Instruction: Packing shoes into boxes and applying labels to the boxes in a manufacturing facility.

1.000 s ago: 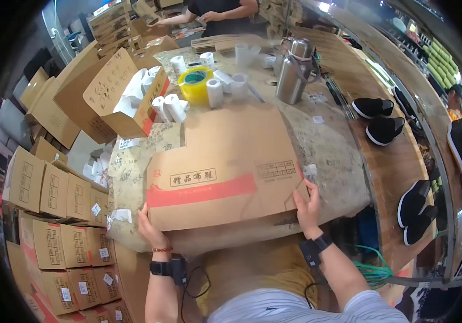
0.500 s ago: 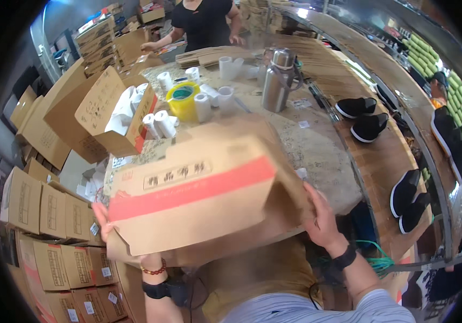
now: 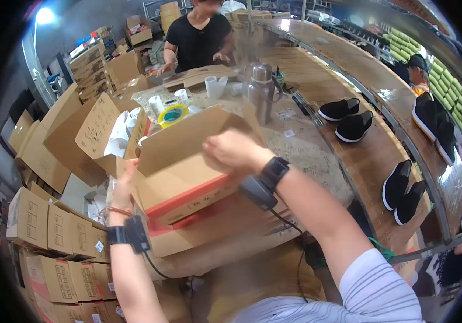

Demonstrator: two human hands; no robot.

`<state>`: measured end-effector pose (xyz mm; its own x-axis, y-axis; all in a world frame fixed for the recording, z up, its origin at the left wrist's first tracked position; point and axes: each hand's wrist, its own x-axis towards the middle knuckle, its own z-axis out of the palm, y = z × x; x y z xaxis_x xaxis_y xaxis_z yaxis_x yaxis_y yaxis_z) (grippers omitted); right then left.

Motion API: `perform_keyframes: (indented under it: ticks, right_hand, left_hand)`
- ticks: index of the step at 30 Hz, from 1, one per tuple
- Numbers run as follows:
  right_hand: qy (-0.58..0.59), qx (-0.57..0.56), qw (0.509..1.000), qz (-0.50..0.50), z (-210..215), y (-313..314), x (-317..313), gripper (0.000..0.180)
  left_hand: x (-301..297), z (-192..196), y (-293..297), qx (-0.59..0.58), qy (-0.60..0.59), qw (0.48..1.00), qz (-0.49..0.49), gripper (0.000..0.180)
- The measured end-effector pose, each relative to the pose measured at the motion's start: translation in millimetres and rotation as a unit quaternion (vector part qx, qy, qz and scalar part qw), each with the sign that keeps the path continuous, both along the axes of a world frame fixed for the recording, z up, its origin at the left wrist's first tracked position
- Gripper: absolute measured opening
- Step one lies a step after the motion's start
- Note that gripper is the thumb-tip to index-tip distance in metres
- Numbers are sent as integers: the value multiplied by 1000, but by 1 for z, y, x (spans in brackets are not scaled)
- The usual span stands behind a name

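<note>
Cardboard box (image 3: 188, 177) with a red stripe sits tilted between both hands. Left hand (image 3: 123, 189) clasps its side at nine o'clock; right hand (image 3: 231, 152) is closed over the top flap at one o'clock.

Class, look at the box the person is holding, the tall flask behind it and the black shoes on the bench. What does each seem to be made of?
The box looks like brown cardboard: matt, with folded flaps and a red stripe. The flask seems to be metal, probably steel, judging by its grey sheen. The black shoes appear to have dull cloth uppers on pale soles, likely rubber; this cannot be told for certain.
</note>
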<state>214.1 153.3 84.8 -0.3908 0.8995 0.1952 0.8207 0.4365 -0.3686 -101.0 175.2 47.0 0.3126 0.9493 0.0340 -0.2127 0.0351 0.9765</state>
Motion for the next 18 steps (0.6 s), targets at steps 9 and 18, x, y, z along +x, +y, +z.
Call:
perform_keyframes:
  ticks: [9, 18]
  right_hand:
    - [345, 351, 861, -129, -1, 2, 52, 18]
    - [211, 32, 975, -67, -17, -13, 63, 58]
  left_hand:
    - [45, 13, -21, 204, 484, 839, 143, 96]
    - [51, 11, -38, 344, 437, 818, 146, 64]
